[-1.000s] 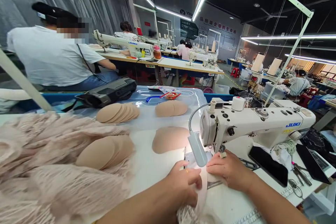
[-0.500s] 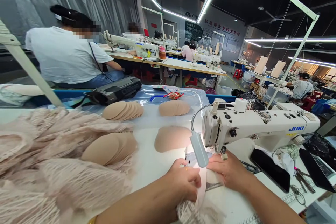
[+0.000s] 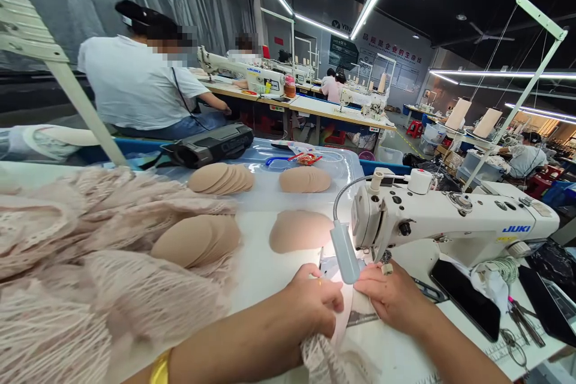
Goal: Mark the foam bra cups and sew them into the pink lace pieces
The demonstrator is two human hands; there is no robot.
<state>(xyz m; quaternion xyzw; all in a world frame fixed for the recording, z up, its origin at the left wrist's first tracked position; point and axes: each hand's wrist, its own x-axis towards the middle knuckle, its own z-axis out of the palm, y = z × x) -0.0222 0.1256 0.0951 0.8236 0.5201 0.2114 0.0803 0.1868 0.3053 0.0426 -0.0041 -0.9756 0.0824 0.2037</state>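
the lace piece is found on the desk, directly in front of the needle area of the sewing machine. its loose lace end trails off the near edge toward the wearer. it is held between both hands. the left hand is curled closed upon it, with fingers and thumb bunched on the fabric. the right hand is laid flat on its far side, fingers stretched out and pressing down, not clasped round anything. the needle itself is hidden behind the gooseneck lamp, which is lit.

the piece is judged light, soft and limp, with open lace that is likely to stretch, snag or pucker if pulled. it is best taken at the firmer seamed edge, held flat on both sides of the stitching line, and not by the loose lace.

to the left, stacks of foam cups and a large heap of lace garments are noted on the desk. to the right of the machine, a phone and scissors are lying. a co-worker is seated beyond, back turned.
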